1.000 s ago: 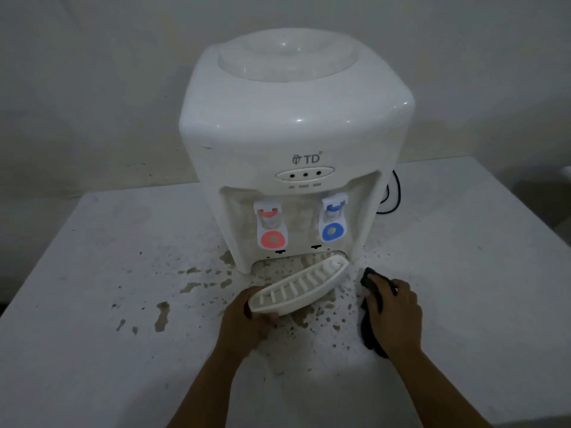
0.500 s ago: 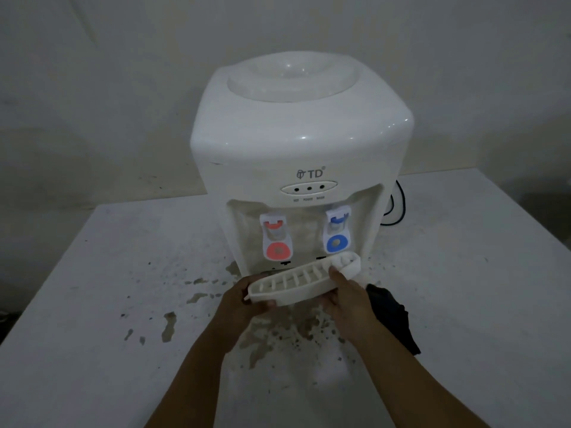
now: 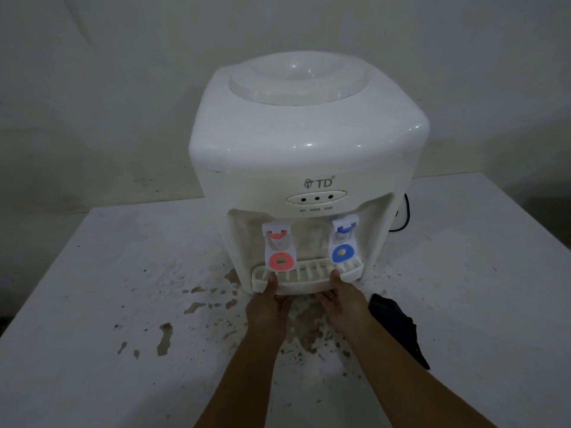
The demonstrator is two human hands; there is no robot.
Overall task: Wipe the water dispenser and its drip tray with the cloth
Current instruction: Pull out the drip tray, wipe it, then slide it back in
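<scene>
Two bare hands meet at the front of a white tabletop water dispenser [image 3: 309, 156] in the head view. It stands upright at the far middle of a white table [image 3: 92, 350], against a pale wall. The left hand [image 3: 267, 307] and the right hand [image 3: 343, 299] each hold the slotted white drip tray [image 3: 306, 278]: a thumb lies on top of the tray near each end while the other fingers curl beneath its near edge, so both hands grip the tray. The tray sits level in the recess at the dispenser's base, just below the two taps. The red tap [image 3: 279, 250] is on the left and the blue tap [image 3: 343, 242] on the right; each hangs over the tray's ribs. Above them an oval panel carries three small dark indicator dots under the letters TD.

Lying flat on the table just right of the right wrist is the dark cloth [image 3: 398, 325], free of both hands, near the dispenser's right front corner. Brownish stains [image 3: 165, 335] speckle the tabletop to the left of and between the forearms. A black cord [image 3: 406, 214] loops behind the dispenser's right side.
</scene>
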